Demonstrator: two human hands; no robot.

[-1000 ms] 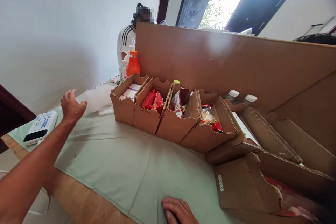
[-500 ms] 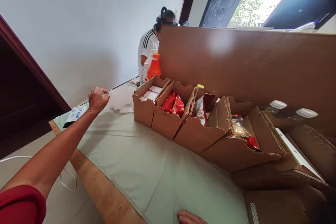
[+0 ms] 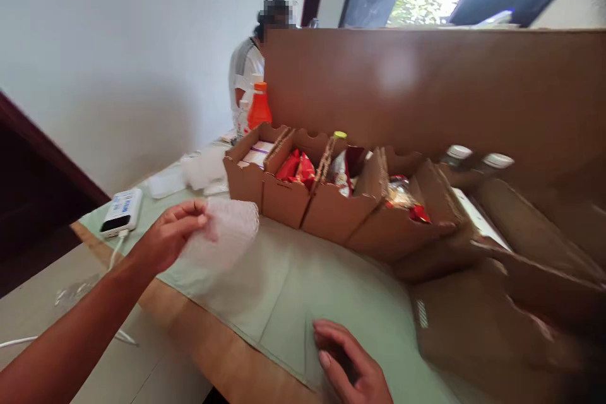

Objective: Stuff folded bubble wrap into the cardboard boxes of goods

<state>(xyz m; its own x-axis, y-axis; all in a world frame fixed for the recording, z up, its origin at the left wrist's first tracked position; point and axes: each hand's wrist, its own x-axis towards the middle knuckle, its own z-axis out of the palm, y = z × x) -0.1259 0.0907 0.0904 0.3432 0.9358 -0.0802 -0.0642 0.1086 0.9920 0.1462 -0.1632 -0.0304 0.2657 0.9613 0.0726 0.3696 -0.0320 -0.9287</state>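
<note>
My left hand [image 3: 177, 230] pinches the edge of a translucent white piece of bubble wrap [image 3: 227, 227] between thumb and fingers, holding it above the green cloth. The wrap hangs off to the right, slightly blurred. Near the front edge of the table, my right hand [image 3: 350, 363] is open, its thumb and fingers apart and nothing between them. More clear wrap pieces [image 3: 203, 167] lie behind my left hand, beside the leftmost cardboard bin. A white power bank [image 3: 123, 211] with a cable plugged in rests left of that hand.
Cardboard bins [image 3: 284, 205] stand in a row, holding small boxes [image 3: 258, 154], red snack packets [image 3: 297, 167] and other packets. Behind them rise a tall cardboard panel [image 3: 426, 88] and an orange bottle [image 3: 259, 107]. Another person [image 3: 246, 63] sits at the far end.
My left hand has drawn back toward me with a piece of bubble wrap in its grip. More of my right hand shows, its fingers apart. The view has shifted, uncovering the power bank.
</note>
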